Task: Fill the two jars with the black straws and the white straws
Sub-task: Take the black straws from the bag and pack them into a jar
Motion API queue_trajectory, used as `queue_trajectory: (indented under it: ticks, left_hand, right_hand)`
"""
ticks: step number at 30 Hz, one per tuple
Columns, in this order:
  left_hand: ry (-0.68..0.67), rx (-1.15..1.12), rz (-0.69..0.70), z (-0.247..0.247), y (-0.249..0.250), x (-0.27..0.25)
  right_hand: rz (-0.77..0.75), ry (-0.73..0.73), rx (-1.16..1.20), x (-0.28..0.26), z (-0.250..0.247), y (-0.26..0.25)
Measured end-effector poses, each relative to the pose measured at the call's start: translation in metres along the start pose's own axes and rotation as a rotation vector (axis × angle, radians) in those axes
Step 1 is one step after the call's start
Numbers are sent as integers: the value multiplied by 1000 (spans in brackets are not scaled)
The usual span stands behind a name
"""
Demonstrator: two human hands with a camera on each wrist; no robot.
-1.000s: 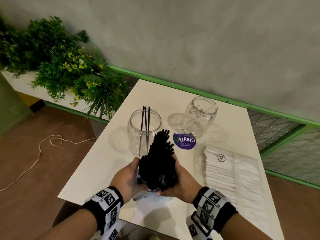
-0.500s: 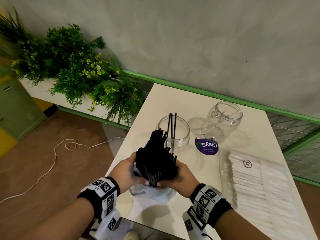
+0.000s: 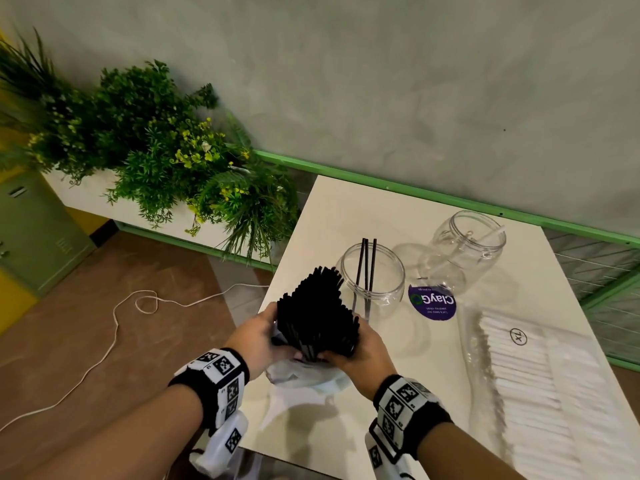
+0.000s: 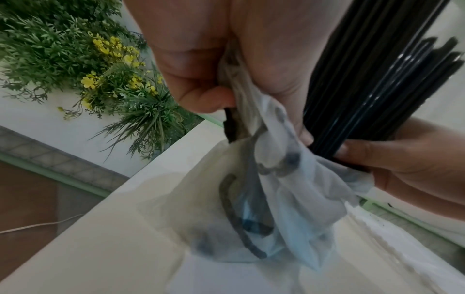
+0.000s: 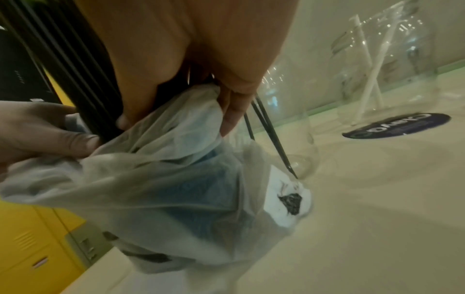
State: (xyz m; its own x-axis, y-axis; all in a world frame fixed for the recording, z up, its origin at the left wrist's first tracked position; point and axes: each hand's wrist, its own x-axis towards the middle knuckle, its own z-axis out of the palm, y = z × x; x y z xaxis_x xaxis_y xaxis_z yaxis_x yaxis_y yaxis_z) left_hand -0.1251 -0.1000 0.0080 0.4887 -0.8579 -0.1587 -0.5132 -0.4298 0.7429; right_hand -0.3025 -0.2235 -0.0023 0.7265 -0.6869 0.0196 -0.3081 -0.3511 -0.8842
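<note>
Both hands grip a thick bundle of black straws (image 3: 317,317) upright, just above the table's near left part. My left hand (image 3: 258,336) wraps its left side and also pinches the crumpled clear plastic bag (image 4: 289,189) hanging below. My right hand (image 3: 363,348) curls round the right side of the black straws (image 5: 62,69). Right behind the bundle stands a clear jar (image 3: 372,282) with three black straws in it. The second clear jar (image 3: 467,247), farther right, holds white straws (image 5: 372,79). A clear pack of white straws (image 3: 530,375) lies on the table's right side.
A round purple sticker (image 3: 432,302) lies on the white table (image 3: 363,209) between the jars. Green plants (image 3: 156,150) fill a planter to the left, a white cable (image 3: 131,306) lies on the brown floor, and a green rail and grey wall (image 3: 415,81) run behind.
The view has swung left. The bundle stays in both hands, and more of the plastic bag now hangs loose below it.
</note>
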Motion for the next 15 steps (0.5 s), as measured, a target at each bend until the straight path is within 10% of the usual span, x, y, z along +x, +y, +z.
queue_trajectory:
  ticks: [15]
  left_hand:
    - [-40,-79,19,-1,-9,-3]
  right_hand:
    - [-1,113,-137,-4,-10,-7]
